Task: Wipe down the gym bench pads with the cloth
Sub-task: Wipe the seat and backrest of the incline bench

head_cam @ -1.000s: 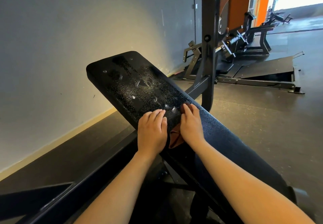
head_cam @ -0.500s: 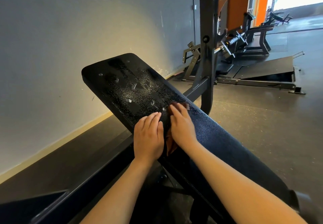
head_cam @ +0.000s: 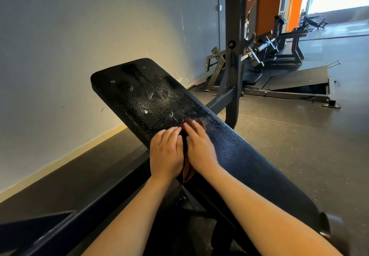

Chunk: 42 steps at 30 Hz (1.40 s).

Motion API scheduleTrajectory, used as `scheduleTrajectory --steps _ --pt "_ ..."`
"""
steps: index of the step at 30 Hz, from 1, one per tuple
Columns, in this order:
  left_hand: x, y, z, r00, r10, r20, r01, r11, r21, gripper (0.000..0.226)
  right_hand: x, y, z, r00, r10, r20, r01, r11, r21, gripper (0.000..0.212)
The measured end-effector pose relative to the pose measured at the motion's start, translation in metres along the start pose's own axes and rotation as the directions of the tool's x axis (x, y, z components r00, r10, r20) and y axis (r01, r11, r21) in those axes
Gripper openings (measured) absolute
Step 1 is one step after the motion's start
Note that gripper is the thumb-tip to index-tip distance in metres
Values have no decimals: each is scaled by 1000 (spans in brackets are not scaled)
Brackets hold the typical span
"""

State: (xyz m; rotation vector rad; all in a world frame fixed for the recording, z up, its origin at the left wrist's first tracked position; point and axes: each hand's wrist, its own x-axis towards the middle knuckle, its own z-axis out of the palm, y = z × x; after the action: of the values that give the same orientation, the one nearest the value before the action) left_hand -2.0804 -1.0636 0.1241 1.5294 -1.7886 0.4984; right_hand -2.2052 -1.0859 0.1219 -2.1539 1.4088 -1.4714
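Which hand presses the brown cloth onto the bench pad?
The right hand: the brown cloth peeks out past its fingers; the left hand rests beside it on the bench pad.

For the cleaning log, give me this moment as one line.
right hand: pressing cloth on bench pad | left hand: flat beside it | far half: droplets, not yet wiped | status: in progress
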Motion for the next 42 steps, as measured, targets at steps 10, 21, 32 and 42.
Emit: scheduleTrajectory --steps 10,21,32,42 --pt "-46 16 -15 992 72 105 -64 995 -72 48 -32 7 4 995 100 9 -100 993 59 45" --pt "-111 34 -37 980 -26 197 73 970 -233 48 -94 29 -33 961 273 -31 -270 959 85 41" --pt "-142 50 -48 944 -158 291 257 903 -345 43 -123 12 -48 986 147 74 -152 987 58 45" --pt "-131 73 -63 879 -242 410 449 709 -544 43 -130 -17 -67 971 197 137 -231 923 308 42"
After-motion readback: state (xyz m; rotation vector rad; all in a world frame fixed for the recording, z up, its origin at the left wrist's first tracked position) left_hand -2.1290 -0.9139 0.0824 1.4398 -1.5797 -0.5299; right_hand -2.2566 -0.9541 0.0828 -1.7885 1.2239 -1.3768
